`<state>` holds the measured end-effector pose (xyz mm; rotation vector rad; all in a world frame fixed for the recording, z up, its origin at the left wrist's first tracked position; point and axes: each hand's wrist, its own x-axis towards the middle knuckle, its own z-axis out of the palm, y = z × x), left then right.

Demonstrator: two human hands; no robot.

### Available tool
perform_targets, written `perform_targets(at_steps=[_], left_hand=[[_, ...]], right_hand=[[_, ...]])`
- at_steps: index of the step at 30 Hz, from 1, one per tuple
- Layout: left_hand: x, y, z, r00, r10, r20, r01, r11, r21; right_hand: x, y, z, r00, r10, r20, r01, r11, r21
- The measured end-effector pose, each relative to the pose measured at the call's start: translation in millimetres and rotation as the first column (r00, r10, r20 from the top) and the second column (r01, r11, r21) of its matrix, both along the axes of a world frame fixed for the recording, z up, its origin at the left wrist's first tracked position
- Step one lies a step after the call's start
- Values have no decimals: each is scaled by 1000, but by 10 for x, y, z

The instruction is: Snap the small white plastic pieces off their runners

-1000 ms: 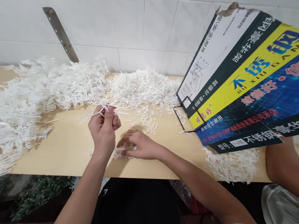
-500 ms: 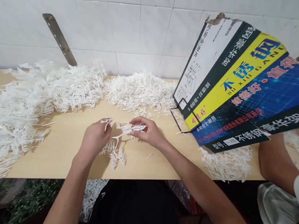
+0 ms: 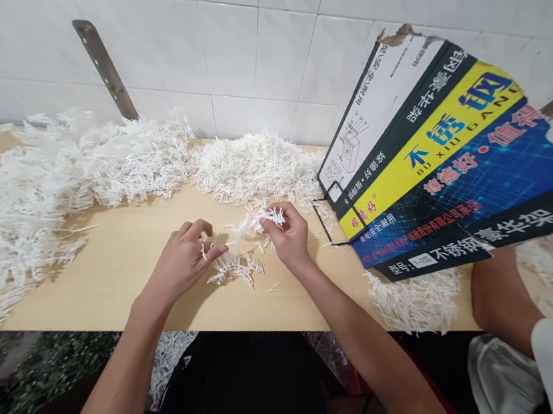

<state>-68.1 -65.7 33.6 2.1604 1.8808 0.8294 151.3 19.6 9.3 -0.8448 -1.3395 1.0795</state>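
Note:
My right hand (image 3: 289, 235) pinches a small cluster of white branched plastic pieces (image 3: 271, 217) above the middle of the wooden table (image 3: 118, 268). To its left, my left hand (image 3: 188, 257) has its thumb and index finger curled close to each other, with small white bits at the fingertips. Between and just below the hands, loose white pieces (image 3: 236, 268) hang or lie over the tabletop; which of them touch the table is hard to tell. A pile of small white pieces (image 3: 258, 168) lies behind my hands against the wall.
A large heap of white branched pieces (image 3: 19, 202) covers the table's left side. An upright printed cardboard sheet (image 3: 444, 154) in a black wire holder (image 3: 339, 211) stands at the right. Beyond it are another white pile (image 3: 411, 301) and a person's arm (image 3: 507, 296).
My right hand has moved up and right with its white cluster, away from my left hand. My left hand has turned, its fingers now more extended. The pieces between them have shifted up and right.

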Motion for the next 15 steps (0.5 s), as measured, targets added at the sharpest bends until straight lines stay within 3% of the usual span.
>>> perform_targets(at_steps=[3, 11, 15], left_hand=[[-9, 42, -75, 995, -27, 92, 17, 995, 101], [-62, 62, -168, 996, -5, 95, -7, 992, 126], [-111, 61, -183, 982, -125, 143, 118, 992, 54]], right_hand=[[25, 23, -13, 999, -3, 32, 2, 1000, 6], [65, 54, -2, 999, -18, 29, 17, 1000, 20], [59, 69, -7, 999, -13, 34, 12, 1000, 13]])
